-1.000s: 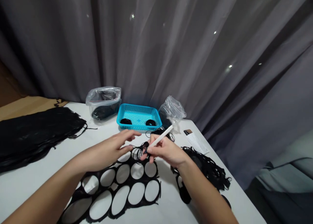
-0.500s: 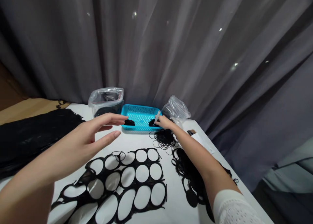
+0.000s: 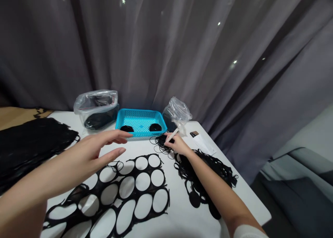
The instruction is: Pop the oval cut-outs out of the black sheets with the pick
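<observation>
My left hand [image 3: 96, 151] hovers over the white table with its fingers apart and nothing in them. Below it lies a black fabric sheet with rows of round cut-outs [image 3: 135, 174]. My right hand [image 3: 179, 144] is closed around a pale flat stick [image 3: 171, 135], which points up and to the right. Its fingertips are at a tangled pile of thin black elastic loops [image 3: 160, 142]; whether they grip any loop is hidden. Just behind stands a blue perforated basket [image 3: 142, 134], holding two small black bundles [image 3: 155, 127] near its front wall.
Clear plastic bags [image 3: 97, 108] flank the basket, the left one with black material inside. A black fabric stack [image 3: 31, 144] lies at left. Black scraps and loops [image 3: 208, 168] lie under my right forearm, near a phone-like object [image 3: 194, 134] and white paper [image 3: 204, 144]. A grey curtain [image 3: 156, 51] hangs behind.
My right hand has moved out of the basket toward me, down to the loop pile, still holding the stick. My left hand stays open. The view has turned slightly to the right.
</observation>
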`<state>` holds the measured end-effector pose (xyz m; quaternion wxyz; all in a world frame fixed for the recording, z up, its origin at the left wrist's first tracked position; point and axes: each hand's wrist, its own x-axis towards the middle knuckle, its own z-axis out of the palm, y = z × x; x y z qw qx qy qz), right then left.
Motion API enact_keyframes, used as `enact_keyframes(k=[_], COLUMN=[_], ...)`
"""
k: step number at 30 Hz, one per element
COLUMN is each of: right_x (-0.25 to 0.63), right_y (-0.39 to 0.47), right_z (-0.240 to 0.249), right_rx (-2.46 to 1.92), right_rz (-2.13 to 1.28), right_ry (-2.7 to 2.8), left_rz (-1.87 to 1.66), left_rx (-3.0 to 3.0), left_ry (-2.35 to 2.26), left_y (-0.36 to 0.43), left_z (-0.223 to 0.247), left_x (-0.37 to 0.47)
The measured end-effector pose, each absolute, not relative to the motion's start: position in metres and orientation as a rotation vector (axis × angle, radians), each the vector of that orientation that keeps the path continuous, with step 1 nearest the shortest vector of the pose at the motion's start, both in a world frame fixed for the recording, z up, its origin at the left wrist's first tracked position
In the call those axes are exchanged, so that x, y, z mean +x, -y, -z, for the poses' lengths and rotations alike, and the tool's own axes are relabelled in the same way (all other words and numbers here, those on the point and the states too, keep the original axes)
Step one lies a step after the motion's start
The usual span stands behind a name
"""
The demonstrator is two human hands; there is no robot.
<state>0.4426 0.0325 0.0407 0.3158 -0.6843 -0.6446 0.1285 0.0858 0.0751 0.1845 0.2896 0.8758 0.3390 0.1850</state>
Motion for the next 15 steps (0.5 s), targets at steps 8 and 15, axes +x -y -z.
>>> enact_keyframes(k=[8, 15], right_x=[0.457, 0.475], right_y=[-0.034, -0.015], right_z=[-0.025, -0.033], right_rx=[-1.861, -1.855], right_rz=[-0.474, -0.503], right_ry=[1.698, 1.534], left_rz=[-0.334, -0.327], left_rx=[2.38, 2.395], left_ry=[-0.902, -0.954], left_y=[-0.07, -0.071], left_z=[-0.17, -0.176], left_x=[0.099, 0.09])
